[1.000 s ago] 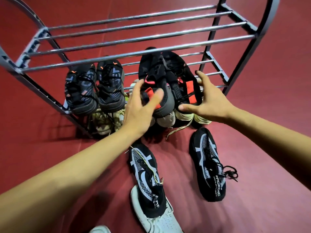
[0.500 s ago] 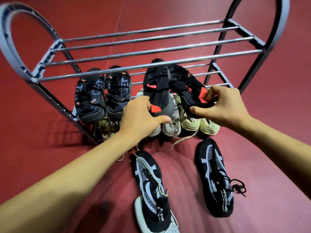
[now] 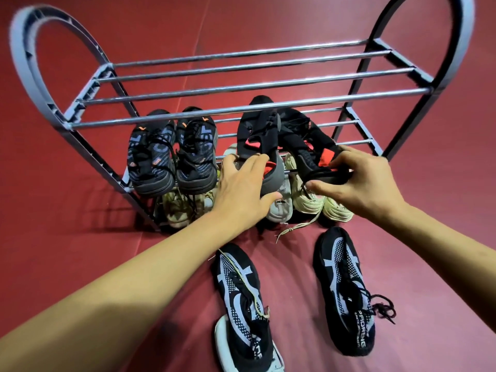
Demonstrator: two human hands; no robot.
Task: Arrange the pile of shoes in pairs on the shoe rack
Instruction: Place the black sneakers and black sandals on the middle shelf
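A dark red floor [image 3: 80,237] fills the whole view and carries everything. Nearest, two black shoes with a white pattern lie on it well apart: the left patterned shoe [image 3: 243,299] rests on a white shoe [image 3: 228,342] at the bottom edge, and the right patterned shoe [image 3: 345,288] lies alone with its black laces spilling to the side. Beyond them the left hand [image 3: 241,191] grasps the heel of a black shoe with a red lining [image 3: 259,140], thumb under it and fingers over its top. Just beside it the right hand [image 3: 359,183] pinches the heel of the matching black shoe [image 3: 308,151] between thumb and fingers. Both shoes rest on the middle bars of the grey shoe rack [image 3: 241,91]. To their left on the same tier stands a pair of dark blue shoes [image 3: 171,154], side by side. Below, pale cream shoes [image 3: 308,202] sit on the bottom tier, one lace trailing onto the floor. The top tier lies farthest.
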